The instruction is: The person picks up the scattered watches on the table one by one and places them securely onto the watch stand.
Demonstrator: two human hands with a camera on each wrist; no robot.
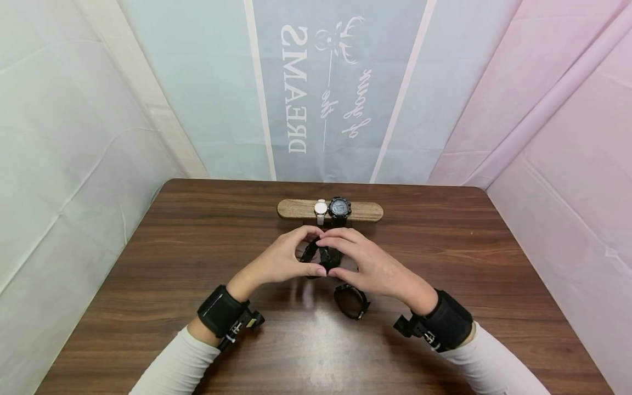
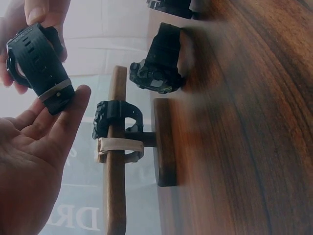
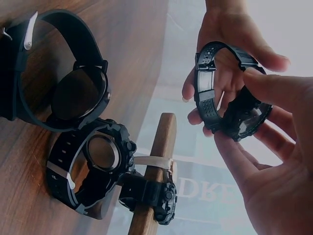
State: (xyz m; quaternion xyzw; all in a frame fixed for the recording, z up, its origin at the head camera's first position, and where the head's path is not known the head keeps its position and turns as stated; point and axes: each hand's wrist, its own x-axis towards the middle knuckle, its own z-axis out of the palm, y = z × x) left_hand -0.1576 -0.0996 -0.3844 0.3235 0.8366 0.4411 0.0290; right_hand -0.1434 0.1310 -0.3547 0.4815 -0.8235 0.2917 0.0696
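Observation:
Above the middle of the table, both hands hold one black watch with a perforated strap. My left hand pinches it from the left, thumb under the strap end. My right hand grips the case side between thumb and fingers. The strap is closed into a loop. Just behind the hands stands a wooden bar stand carrying a white watch and a black watch.
A smooth-strapped black watch lies on the brown table under my right wrist. A chunky black watch lies between it and the stand's foot. Fabric walls close in the table on three sides.

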